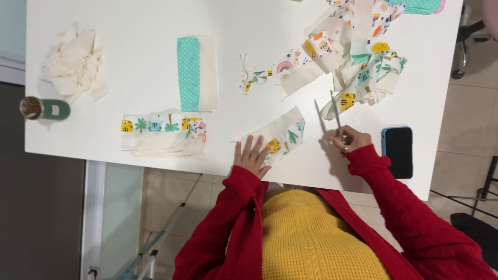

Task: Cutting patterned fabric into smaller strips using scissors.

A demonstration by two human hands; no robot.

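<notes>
My left hand (252, 155) lies flat with fingers spread on a cream fabric piece (282, 135) printed with animals and palms, near the table's front edge. My right hand (351, 140) grips the handles of a pair of scissors (336, 115), whose blades point away from me toward a heap of printed fabric strips (363, 67). The scissors are just right of the fabric piece and do not touch it. Both arms wear red sleeves.
A black phone in a blue case (398, 151) lies right of my right hand. On the white table (145, 21) are a folded teal dotted and cream cloth (197, 72), a stack of printed strips (165, 135), cream scraps (72, 65) and a green-labelled bottle (45, 109).
</notes>
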